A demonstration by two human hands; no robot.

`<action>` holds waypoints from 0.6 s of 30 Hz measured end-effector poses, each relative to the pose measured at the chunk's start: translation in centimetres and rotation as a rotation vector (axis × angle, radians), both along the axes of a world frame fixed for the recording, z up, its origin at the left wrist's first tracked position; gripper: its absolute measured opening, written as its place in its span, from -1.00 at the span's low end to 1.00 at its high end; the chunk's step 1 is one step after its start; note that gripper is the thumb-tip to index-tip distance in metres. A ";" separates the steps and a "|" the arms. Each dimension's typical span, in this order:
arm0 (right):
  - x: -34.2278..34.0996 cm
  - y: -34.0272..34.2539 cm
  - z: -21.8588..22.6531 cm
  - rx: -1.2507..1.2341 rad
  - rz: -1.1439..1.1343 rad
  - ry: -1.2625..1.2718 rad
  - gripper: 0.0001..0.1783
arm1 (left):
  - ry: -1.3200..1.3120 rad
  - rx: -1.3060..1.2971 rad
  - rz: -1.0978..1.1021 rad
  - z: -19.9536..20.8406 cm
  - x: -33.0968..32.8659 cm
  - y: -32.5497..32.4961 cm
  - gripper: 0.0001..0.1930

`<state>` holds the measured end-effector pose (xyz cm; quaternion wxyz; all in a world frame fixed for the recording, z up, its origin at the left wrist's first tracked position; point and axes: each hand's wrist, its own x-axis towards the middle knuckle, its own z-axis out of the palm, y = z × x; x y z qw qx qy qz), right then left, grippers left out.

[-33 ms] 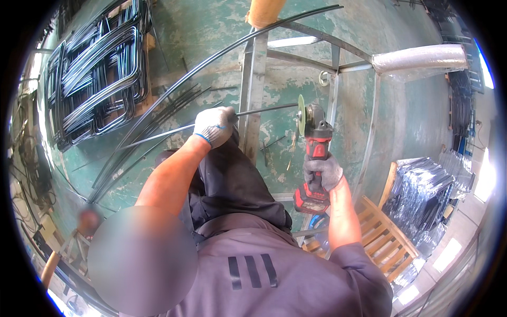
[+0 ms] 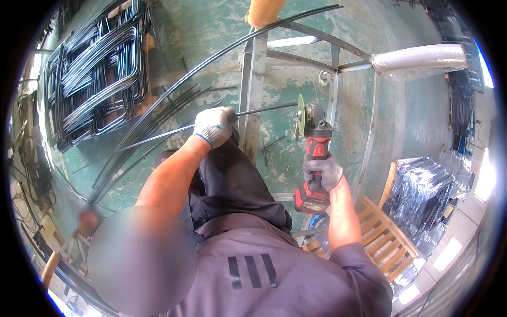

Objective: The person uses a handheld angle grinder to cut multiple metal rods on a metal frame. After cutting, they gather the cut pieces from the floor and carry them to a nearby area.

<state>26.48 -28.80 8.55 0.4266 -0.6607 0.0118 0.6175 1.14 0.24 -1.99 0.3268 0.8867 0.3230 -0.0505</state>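
A thin dark metal rod [image 2: 266, 109] runs across in front of me over the metal frame's upright bar. My left hand [image 2: 213, 126], in a white knit glove, is closed round it beside my knee. My right hand [image 2: 323, 171], in a grey glove, grips a red and black cordless angle grinder [image 2: 317, 149]. The grinder's green disc [image 2: 301, 115] is seen nearly edge-on, with the rod's right end meeting it; whether it is spinning I cannot tell. A small sliver [image 2: 296, 130] shows just left of the disc, too small to name.
Several long rods [image 2: 182, 79] curve across the left side, and loose ones lie on the green floor. Bundled bent metal frames [image 2: 100, 79] are stacked at the far left. A metal stand [image 2: 257, 79] has wrapped posts [image 2: 420, 59]. A wooden pallet [image 2: 385, 232] sits at the right.
The bright streaks like sparks below the disc are gone, and a small sliver now shows beside the disc. Both hands, the rod and the grinder stay in place.
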 end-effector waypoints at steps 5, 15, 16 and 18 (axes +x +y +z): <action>0.1 0.2 0.0 -0.017 -0.009 0.004 -0.84 | -0.025 -0.012 0.007 0.3 -0.3 -0.2 -0.80; 0.8 0.2 0.4 -0.067 0.020 -0.041 -0.83 | -0.010 0.053 -0.002 0.4 -0.2 -0.3 -0.82; 0.6 -0.2 0.3 -0.059 0.020 -0.054 -0.82 | 0.007 0.052 0.004 0.5 -0.2 -0.3 -0.82; 0.1 -0.7 0.2 -0.018 0.003 -0.060 -0.80 | 0.014 0.043 0.024 0.8 -0.7 -0.1 -0.83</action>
